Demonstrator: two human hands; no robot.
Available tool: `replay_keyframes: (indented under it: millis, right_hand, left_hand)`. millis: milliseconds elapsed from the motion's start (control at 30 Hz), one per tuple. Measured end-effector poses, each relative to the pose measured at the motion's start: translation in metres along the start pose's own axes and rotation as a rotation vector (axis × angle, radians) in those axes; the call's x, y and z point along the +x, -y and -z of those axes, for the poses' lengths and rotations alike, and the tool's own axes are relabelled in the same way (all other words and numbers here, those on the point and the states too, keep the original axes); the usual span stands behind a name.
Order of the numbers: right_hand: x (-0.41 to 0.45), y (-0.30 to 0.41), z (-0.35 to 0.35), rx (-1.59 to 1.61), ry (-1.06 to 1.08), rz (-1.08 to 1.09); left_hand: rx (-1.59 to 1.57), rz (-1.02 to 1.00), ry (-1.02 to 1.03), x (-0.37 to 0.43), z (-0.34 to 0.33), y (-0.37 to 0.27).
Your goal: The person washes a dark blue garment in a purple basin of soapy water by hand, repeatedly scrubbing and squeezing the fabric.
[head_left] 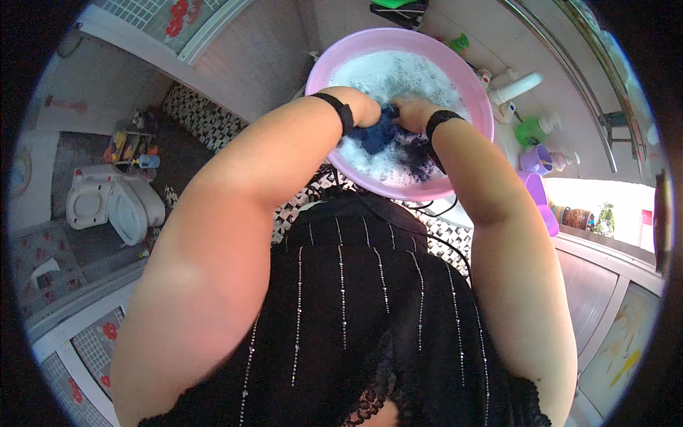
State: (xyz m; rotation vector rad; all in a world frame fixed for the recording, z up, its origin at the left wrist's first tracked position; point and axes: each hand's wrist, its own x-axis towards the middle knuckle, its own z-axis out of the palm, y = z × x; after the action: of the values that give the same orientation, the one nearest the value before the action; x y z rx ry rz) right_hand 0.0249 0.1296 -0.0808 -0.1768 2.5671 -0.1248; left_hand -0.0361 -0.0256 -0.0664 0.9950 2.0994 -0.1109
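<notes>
A pink plastic basin (480,115) filled with white suds and water stands before me. Dark blue wet cloth (378,133) lies in the suds, and my left hand (365,109) is closed on it from the left. On the cloth's right side, my right hand (412,113) grips another part of it, with some fingertips hidden by cloth and foam. The two hands are a short way apart. Each wrist wears a black band. More dark cloth spreads under the foam towards the basin's near right side.
Metal rails (565,64) run along the right wall. Near them stand a green pump bottle (528,132), a purple cup (535,160) and a purple plastic container (540,205). A white toilet (128,213) and a small shelf rack (128,147) are at the left.
</notes>
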Motion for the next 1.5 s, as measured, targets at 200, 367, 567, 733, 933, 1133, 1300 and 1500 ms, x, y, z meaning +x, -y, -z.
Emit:
replay_keyframes:
  millis: [200, 367, 567, 733, 933, 1133, 1300, 1500]
  right_hand:
    - [-0.006, 0.019, 0.014, -0.18, 0.16, -0.083]
    - [-0.001, -0.027, 0.021, 0.214, 0.152, 0.096]
    - [-0.042, -0.071, 0.036, 0.277, 0.12, -0.065]
    - [-0.014, -0.063, -0.013, -0.03, 0.048, -0.234]
    - [-0.031, -0.041, 0.021, 1.149, -0.197, -0.193]
    - [-0.048, 0.002, 0.042, 1.304, -0.672, 0.009]
    - [-0.067, 0.057, 0.029, 1.068, -1.041, -0.166]
    - [-0.062, 0.06, 0.031, 0.615, -1.154, -0.117]
  left_hand:
    - [-0.018, 0.072, 0.05, -0.01, -0.002, -0.005]
    - [0.206, -0.131, 0.052, 0.013, 0.005, 0.004]
    - [-0.028, -0.15, -0.424, 0.03, 0.029, 0.008]
    - [0.126, -0.103, -0.222, 0.048, 0.018, -0.011]
    - [-1.585, -0.072, 0.054, 0.021, 0.027, -0.005]
    - [-1.908, -0.174, 0.026, 0.013, 0.03, -0.029]
    - [-1.88, -0.291, 0.001, 0.002, 0.032, -0.04]
    - [-1.685, -0.266, -0.442, 0.036, 0.012, -0.037]
